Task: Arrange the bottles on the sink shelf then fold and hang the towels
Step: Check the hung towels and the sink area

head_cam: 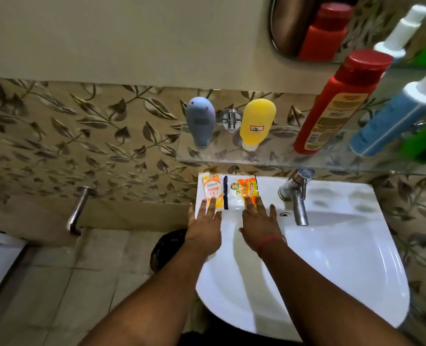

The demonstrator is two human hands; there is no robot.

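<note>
Forearms: both reach up from the bottom edge, over the white sink (344,258), toward its back ledge.
Left hand (203,228): fingers straight and spread, tips resting on the Centrum sachet (212,192) at the ledge's left corner; it grips nothing.
Right hand (260,227): fingers straight and spread, tips on the orange packet (248,189) just right of the sachet; a red thread circles the wrist.
Between the packs: a dark narrow strip and a clear wrapper lie flat on the ledge.
Shelf (232,156): clear glass, fixed to the leaf-patterned tiles just above the ledge.
Bottles on the shelf, left to right: grey-blue bottle (200,119), cap down; yellow bottle (257,121), cap down, with a small white label; red bottle (337,103) with a red cap; blue bottle (394,121) with a white top; green bottle (424,143), cut off by the right edge.
Spacing: the first two stand apart with a chrome bracket (231,119) between them; the red, blue and green ones crowd the right end.
Mirror (294,26): above the shelf's right end, showing the red and white-topped bottles again.
Tap (298,196): chrome, at the back of the sink, right of the right hand and below the shelf's edge.
Left of the sink: a chrome wall spout (78,211) over the tiled floor, and a dark round thing, perhaps a bin (168,248), partly hidden by the left forearm.
Towels: not in view.
</note>
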